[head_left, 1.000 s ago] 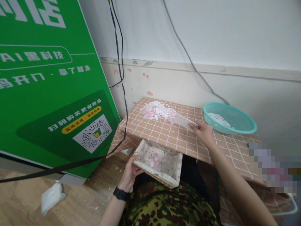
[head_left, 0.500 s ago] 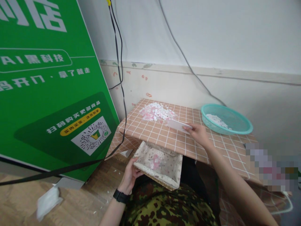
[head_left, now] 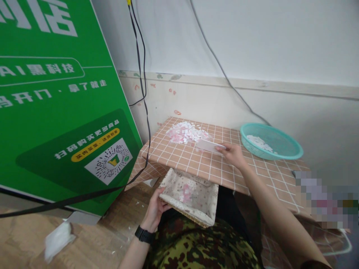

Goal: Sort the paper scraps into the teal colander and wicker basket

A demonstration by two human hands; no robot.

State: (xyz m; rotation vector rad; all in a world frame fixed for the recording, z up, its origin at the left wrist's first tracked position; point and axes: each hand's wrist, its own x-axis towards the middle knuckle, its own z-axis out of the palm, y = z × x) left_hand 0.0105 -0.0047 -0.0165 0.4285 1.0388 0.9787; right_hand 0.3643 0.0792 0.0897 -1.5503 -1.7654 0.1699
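My left hand (head_left: 157, 209) grips the left side of a cloth-lined basket (head_left: 209, 209), which is tilted just below the table's front edge. A few pink and white scraps (head_left: 185, 193) lie inside it. Between the thumb and fingers of my right hand (head_left: 232, 154) is a flat white card (head_left: 210, 146), held low over the checked tablecloth (head_left: 185, 158). Past the card's left end spreads a pile of small white and pink paper pieces (head_left: 186, 131); the card's far edge is at the near side of that pile.
A turquoise plastic colander (head_left: 288, 154) with white pieces (head_left: 260, 144) stands on the right of the table. At the left rises a big green sign panel (head_left: 56, 130), with a black strap (head_left: 147, 123) hanging before it. A white plastic bag (head_left: 58, 239) lies on the floor.
My right hand and the card have shifted slightly left, toward the pile. The basket and my left hand look nearly unchanged.
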